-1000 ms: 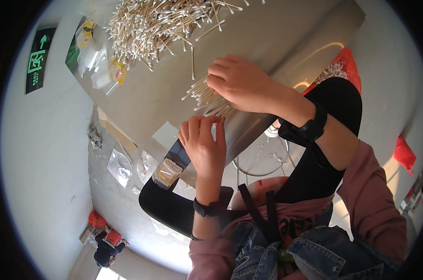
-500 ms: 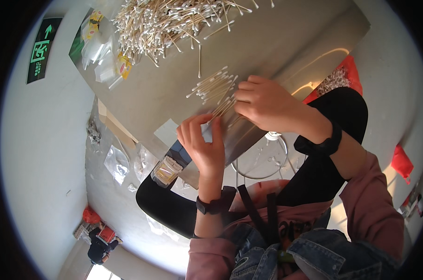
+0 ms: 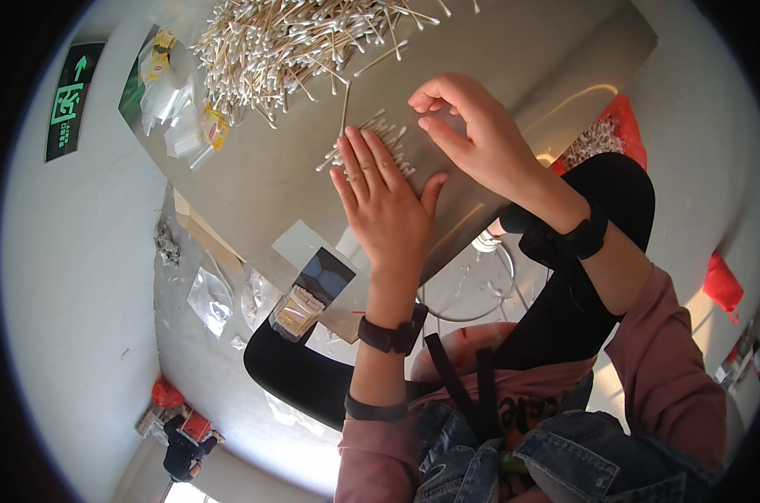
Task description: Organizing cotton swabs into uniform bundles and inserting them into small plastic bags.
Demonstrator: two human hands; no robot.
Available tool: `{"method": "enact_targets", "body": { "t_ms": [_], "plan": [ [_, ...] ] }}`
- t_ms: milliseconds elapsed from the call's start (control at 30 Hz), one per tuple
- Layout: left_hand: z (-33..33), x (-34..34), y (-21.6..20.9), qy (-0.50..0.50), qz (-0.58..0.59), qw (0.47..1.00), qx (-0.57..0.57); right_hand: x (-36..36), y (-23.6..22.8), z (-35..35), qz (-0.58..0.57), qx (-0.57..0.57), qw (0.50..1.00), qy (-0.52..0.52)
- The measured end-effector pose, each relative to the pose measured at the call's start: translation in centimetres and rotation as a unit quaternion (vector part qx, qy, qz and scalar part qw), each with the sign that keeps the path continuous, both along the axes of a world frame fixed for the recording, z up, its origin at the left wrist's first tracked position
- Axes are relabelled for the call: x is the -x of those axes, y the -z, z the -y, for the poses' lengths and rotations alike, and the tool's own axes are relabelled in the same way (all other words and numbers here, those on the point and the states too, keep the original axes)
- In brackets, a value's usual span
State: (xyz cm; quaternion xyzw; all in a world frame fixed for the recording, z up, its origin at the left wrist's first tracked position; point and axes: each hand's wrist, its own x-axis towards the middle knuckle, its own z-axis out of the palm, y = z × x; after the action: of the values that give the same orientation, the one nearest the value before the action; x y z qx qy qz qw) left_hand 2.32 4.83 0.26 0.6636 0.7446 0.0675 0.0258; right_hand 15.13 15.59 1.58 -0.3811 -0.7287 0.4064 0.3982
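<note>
My left hand (image 3: pixel 387 210) lies flat with its fingers stretched over a small bunch of cotton swabs (image 3: pixel 394 142), covering part of it. Just right of the bunch, my right hand (image 3: pixel 485 138) is raised with fingers curved and thumb apart, holding nothing. A lone cotton swab (image 3: pixel 345 109) points toward the bunch. Beyond my hands, a large heap of loose cotton swabs (image 3: pixel 271 54) covers the far left of the metal table (image 3: pixel 497 50). At the table's near edge, a clear pack of cotton swabs (image 3: pixel 299 312) sits beside a dark flat rectangle (image 3: pixel 325 275).
Clear plastic bags (image 3: pixel 166 105) with yellow labels rest at the table's left corner. A red bag (image 3: pixel 627 126) of swabs is at right by my knee. Beneath the near edge stands a round metal-framed stool (image 3: pixel 514 277). Another person (image 3: pixel 183 448) is far back at lower left.
My left hand has moved away from my body and flattened onto the small bunch. My right hand has lifted away from the swabs, its fingers parted. The dark rectangle now shows fully.
</note>
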Motion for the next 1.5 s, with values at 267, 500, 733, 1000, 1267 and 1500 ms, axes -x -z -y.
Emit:
{"method": "enact_targets", "body": {
  "t_ms": [267, 500, 733, 1000, 1267, 1500],
  "plan": [
    [1.7, -2.1, 0.0, -0.030, -0.014, 0.999, 0.042, 1.5, 1.3, 0.0, -0.010, 0.014, 1.000, -0.004],
    [3.0, 0.0, -0.4, -0.133, 0.283, 0.934, -0.171, 1.0, 1.6, -0.2, -0.158, 0.197, 0.968, -0.004],
    [1.4, -0.7, -0.2, -0.232, 0.618, 0.680, -0.321, 4.8, 1.5, 5.9, -0.261, 0.202, 0.944, 0.002],
    [-1.5, 2.1, -0.6, -0.245, 0.628, 0.650, -0.349, 3.9, 1.3, 2.3, -0.252, 0.229, 0.940, -0.027],
    [-0.5, 1.4, -1.0, -0.197, 0.651, 0.678, -0.278, 4.2, 1.9, 3.2, -0.198, 0.177, 0.962, -0.061],
    [-0.4, -0.2, -1.0, -0.224, 0.684, 0.616, -0.319, 4.1, 1.2, 4.6, -0.222, 0.214, 0.950, -0.037]
  ]
}}
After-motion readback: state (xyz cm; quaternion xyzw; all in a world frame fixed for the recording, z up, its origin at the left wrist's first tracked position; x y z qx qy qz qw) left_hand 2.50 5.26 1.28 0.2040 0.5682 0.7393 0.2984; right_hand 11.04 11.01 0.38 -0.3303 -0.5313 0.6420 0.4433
